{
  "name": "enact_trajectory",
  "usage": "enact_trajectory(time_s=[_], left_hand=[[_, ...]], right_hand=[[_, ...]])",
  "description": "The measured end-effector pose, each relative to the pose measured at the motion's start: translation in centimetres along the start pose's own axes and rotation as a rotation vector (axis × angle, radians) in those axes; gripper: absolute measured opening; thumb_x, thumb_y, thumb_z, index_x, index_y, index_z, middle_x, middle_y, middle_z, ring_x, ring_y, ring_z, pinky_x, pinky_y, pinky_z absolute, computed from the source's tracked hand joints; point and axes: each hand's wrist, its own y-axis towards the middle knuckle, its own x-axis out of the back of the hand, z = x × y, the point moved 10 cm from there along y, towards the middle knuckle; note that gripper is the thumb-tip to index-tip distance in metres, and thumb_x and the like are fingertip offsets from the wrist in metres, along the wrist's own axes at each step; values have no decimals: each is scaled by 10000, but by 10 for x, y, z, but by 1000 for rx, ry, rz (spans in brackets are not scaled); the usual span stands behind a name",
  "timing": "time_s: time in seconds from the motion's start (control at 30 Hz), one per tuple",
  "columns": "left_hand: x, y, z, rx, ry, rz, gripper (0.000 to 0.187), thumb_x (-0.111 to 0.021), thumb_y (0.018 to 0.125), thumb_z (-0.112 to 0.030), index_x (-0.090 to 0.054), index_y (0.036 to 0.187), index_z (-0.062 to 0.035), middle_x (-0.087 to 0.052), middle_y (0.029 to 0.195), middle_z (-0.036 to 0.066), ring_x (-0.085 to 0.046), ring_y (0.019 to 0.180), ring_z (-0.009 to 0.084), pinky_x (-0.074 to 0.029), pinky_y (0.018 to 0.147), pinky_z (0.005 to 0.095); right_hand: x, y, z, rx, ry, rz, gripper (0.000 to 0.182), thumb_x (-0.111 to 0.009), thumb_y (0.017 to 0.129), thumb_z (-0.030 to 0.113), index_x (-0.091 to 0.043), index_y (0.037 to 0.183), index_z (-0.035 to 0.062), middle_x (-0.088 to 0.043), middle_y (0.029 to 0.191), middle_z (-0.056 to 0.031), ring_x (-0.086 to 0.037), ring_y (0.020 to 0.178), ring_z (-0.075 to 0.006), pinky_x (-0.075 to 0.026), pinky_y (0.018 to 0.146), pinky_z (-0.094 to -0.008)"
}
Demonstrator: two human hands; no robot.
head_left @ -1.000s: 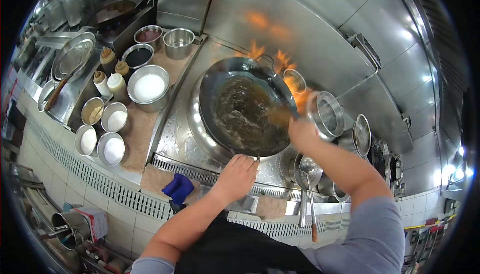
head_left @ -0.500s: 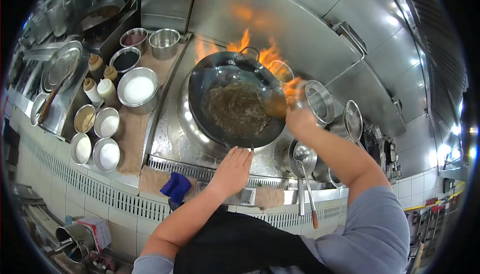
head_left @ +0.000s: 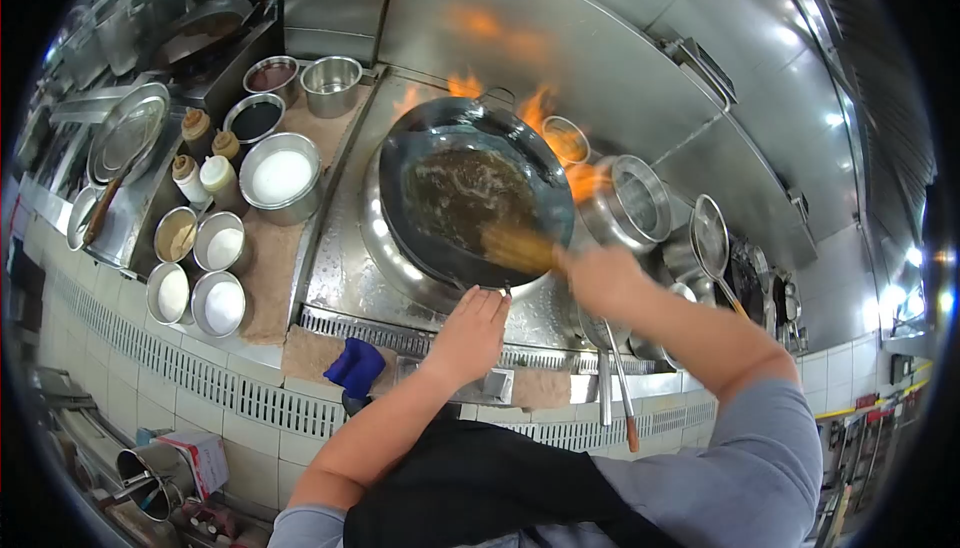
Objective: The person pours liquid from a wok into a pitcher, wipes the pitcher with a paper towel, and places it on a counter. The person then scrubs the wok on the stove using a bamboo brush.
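A large dark wok (head_left: 400,218) sits tilted on the stove, with brownish liquid (head_left: 465,193) inside. My right hand (head_left: 607,280) is closed around the end of a bamboo brush (head_left: 520,249), whose blurred bristles are in the wok's lower right part. My left hand (head_left: 470,331) is at the wok's near edge, fingers extended and close together, fingertips by a small part on the rim; whether they grip it is hard to make out. Orange flames (head_left: 535,108) rise behind the wok.
Left of the stove stand metal pots of white contents (head_left: 280,178), sauce bottles (head_left: 218,176) and small seasoning bowls (head_left: 217,304). A blue cloth (head_left: 354,368) lies at the front edge. Strainers (head_left: 709,236), a pot (head_left: 638,200) and a ladle (head_left: 622,388) are at the right.
My right hand has moved down and slightly right, bringing the brush from the wok's right side to its lower right. The flames are smaller. My left hand stays at the near edge.
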Motion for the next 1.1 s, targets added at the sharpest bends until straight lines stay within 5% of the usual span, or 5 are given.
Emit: enact_trajectory(time_s=[0.3, 0.53, 0.77, 0.87, 1.1], left_hand=[[-9, -1, 9, 54, -54, 8, 398, -599, 781, -142, -564, 1136, 34, -557, 1129, 167, -508, 1107, 325, -343, 1058, 428], [8, -11, 3, 42, -30, -68, 396, -611, 762, -103, -568, 1135, 23, -547, 1212, 166, -482, 1207, 314, -332, 1075, 455], [33, -15, -11, 48, -34, -160, 360, -618, 763, -90, -585, 1099, 33, -542, 1230, 171, -489, 1202, 326, -371, 1046, 449], [25, -11, 0, 125, -15, -173, 342, -590, 771, -94, -585, 1083, 46, -561, 1165, 178, -497, 1178, 318, -372, 1040, 424], [18, -9, 12, 142, -22, -105, 376, -632, 759, -98, -583, 1116, 12, -577, 1158, 158, -529, 1142, 328, -418, 995, 420]], right_hand=[[-2, 192, -39, -364, 750, -361, 377, -545, 845, 287, -533, 1182, 119, -645, 1085, -190, -619, 1023, -351, -504, 844, -447], [9, 110, 45, 142, 825, -158, 657, -593, 757, 360, -445, 1378, 206, -627, 1114, -192, -616, 1000, -341, -491, 868, -416], [-19, 34, -54, 159, 404, 261, 653, -691, 690, 347, -529, 1317, 273, -664, 1083, -117, -636, 970, -276, -486, 851, -379], [5, 71, -7, 405, 493, 50, 671, -697, 689, 351, -532, 1318, 187, -658, 1095, -144, -633, 962, -302, -473, 877, -362], [37, 110, 41, 203, 667, -394, 596, -658, 728, 318, -539, 1302, 210, -664, 921, -197, -652, 829, -349, -522, 764, -413]])
